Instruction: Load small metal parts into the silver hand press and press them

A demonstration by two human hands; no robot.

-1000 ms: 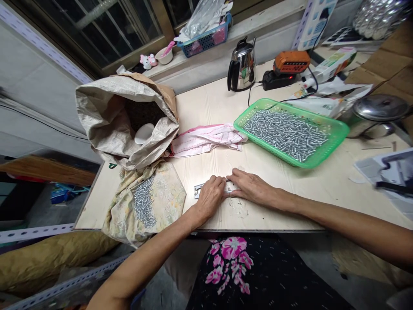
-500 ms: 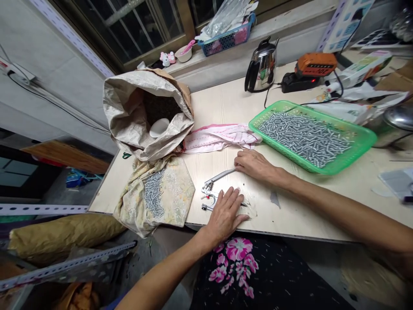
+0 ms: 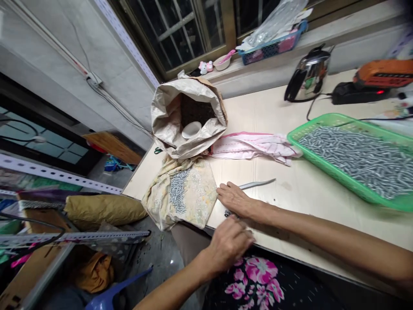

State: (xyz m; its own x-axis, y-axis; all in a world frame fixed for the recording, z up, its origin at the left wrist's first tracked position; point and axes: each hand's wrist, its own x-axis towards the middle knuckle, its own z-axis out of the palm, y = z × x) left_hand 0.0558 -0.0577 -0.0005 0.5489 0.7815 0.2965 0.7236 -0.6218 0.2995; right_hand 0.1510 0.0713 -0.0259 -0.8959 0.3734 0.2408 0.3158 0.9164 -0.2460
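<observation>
My right hand (image 3: 235, 199) is closed over the head of a grey metal lever tool lying on the table. One long curved handle (image 3: 258, 184) sticks out to its right; most of the tool is hidden under my fingers. My left hand (image 3: 230, 242) is at the table's front edge, just nearer to me than the right, its fingers curled and slightly blurred. What they hold, if anything, does not show. Left of both hands, a pile of small silvery metal pins (image 3: 179, 191) lies on a yellowish patterned cloth (image 3: 201, 189).
A green plastic basket (image 3: 346, 183) full of similar metal pins stands at the right. Behind the cloth is an open woven sack (image 3: 167, 112) with a white bowl (image 3: 191, 129) inside. A pink-and-white towel (image 3: 251, 145), a steel kettle (image 3: 309, 73) and an orange battery (image 3: 383, 73) lie farther back.
My right hand has moved from the handle's end to the tool's head. My left hand, flat on the tool before, has come off it and curled. The view has turned left.
</observation>
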